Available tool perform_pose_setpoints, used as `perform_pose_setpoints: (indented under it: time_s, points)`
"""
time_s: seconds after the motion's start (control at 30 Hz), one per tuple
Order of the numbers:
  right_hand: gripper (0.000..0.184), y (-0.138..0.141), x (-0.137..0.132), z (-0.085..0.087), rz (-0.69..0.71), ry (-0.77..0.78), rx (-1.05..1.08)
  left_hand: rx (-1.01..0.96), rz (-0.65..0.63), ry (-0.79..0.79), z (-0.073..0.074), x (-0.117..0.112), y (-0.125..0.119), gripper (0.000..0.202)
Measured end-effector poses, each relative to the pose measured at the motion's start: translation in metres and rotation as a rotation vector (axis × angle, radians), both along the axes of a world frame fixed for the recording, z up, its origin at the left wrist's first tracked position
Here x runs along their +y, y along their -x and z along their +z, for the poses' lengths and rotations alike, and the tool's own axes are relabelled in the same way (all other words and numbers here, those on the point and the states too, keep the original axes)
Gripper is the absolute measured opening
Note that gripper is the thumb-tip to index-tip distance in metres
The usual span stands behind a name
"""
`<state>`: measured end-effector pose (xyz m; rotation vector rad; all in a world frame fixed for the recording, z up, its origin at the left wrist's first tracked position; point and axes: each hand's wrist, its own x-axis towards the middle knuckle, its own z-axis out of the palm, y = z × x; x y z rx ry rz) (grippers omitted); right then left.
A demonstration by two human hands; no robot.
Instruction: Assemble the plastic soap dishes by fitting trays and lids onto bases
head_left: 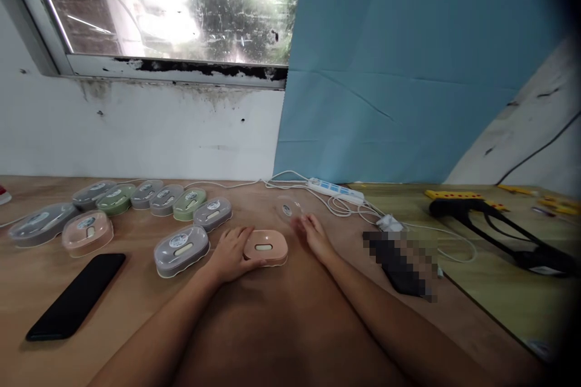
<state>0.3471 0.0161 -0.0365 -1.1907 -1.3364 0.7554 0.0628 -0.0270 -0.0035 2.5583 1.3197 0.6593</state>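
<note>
My left hand point(232, 254) rests on the wooden table point(272, 326) with its fingers and thumb around the left end of a pink oval case point(267, 247) that has no lid on. My right hand point(315, 236) lies just right of the case, fingers stretched toward a clear plastic lid point(287, 208) that looks to be at or just beyond its fingertips. A grey lidded case point(181, 249) sits just left of my left hand.
Several more lidded cases, grey, green and pink point(88, 231), lie in rows at the left. A black phone point(77, 294) lies near the front left. A white power strip point(336, 191) with cables, a blurred dark object point(402, 260) and a black-and-yellow tool point(494, 224) are at the right.
</note>
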Motion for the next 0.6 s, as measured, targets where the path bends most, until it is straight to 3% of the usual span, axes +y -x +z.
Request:
perform_pose_setpoints:
  time_s: [0.17, 0.23, 0.33, 0.5, 0.6]
  points:
    - [0.037, -0.006, -0.034, 0.029, 0.018, -0.065, 0.365, -0.048, 0.01, -0.08, 0.001, -0.003, -0.004, 0.08]
    - [0.037, 0.001, -0.041, 0.045, 0.04, -0.112, 0.463, -0.075, 0.019, -0.128, 0.002, -0.003, -0.004, 0.083]
    - [0.037, 0.019, -0.05, 0.061, 0.131, -0.061, 0.58, -0.123, 0.019, -0.188, 0.004, -0.004, -0.004, 0.089]
    - [0.039, 0.05, -0.068, 0.063, 0.333, 0.124, 0.509, -0.229, -0.045, -0.259, 0.005, -0.009, -0.006, 0.103]
    - [0.043, 0.055, -0.071, 0.059, 0.396, 0.151, 0.484, -0.287, -0.024, -0.304, 0.004, -0.009, -0.006, 0.095]
